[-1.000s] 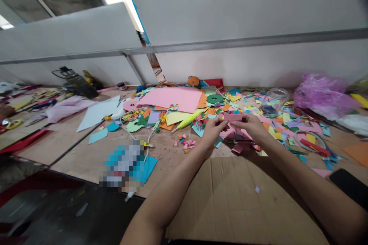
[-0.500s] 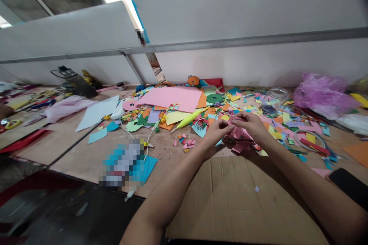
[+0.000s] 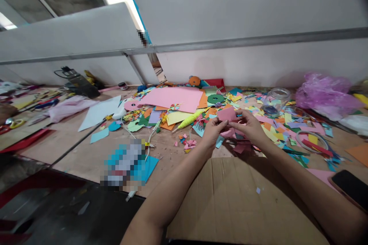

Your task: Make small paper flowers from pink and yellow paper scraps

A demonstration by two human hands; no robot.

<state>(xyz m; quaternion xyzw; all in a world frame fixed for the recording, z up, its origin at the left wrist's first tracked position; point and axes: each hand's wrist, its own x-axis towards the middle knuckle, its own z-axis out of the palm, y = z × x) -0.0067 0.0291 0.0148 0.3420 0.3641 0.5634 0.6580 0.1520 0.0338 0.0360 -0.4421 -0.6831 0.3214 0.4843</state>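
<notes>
Between my two hands is a small piece of pink paper (image 3: 227, 114), raised a little above the table. My left hand (image 3: 214, 132) pinches its lower left edge with thumb and fingers. On the other side, my right hand (image 3: 249, 127) grips it with the thumb near my left thumb. Below the hands lie more pink paper pieces (image 3: 242, 147), partly hidden by my fingers. Coloured paper scraps spread around both hands. A brown cardboard sheet (image 3: 230, 199) lies under my forearms.
A clear glass jar (image 3: 276, 101) and a purple plastic bag (image 3: 324, 93) stand at the back right. A black phone (image 3: 349, 185) rests at the right edge. Large pink paper (image 3: 175, 97) and a yellow-green spiral-shaped item (image 3: 191, 119) lie ahead. A dark bottle (image 3: 82, 84) leans at left.
The pink paper between my hands now shows its flat face upright above my fingers. My left hand has shifted slightly, and the pink pieces beneath are more visible.
</notes>
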